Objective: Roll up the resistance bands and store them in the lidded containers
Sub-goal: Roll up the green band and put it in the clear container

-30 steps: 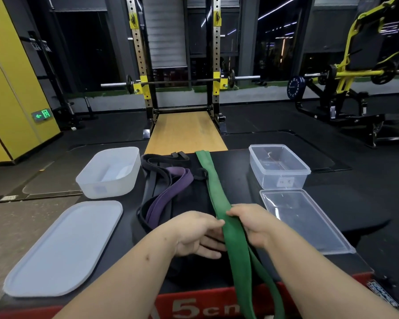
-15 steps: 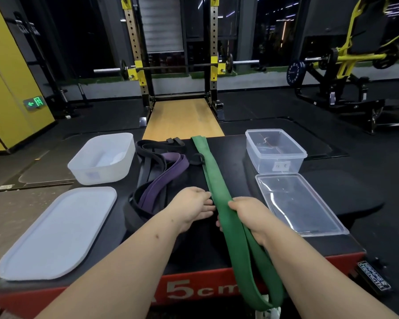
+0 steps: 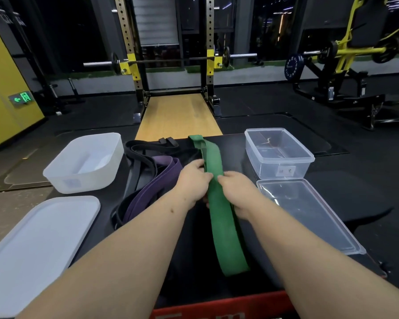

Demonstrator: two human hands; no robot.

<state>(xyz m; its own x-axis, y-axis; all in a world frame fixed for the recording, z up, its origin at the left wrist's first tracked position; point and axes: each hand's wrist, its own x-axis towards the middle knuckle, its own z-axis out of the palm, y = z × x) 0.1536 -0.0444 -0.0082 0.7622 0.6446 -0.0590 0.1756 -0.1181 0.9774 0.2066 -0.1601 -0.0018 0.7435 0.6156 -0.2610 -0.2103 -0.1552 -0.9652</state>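
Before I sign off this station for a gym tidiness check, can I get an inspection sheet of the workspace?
Surface: black pad with a red front edge, carrying the job's things.
Job's things: green band unrolled, running to the near edge; purple band and black bands heaped left of it; white tub and clear tub open, no bands inside; white lid and clear lid each lying in front of its tub.
Clutter: nothing seen.
Grippers: left hand and right hand both pinch the green band.
Cables: nothing seen.
Surroundings: rack with barbell, yellow machine.
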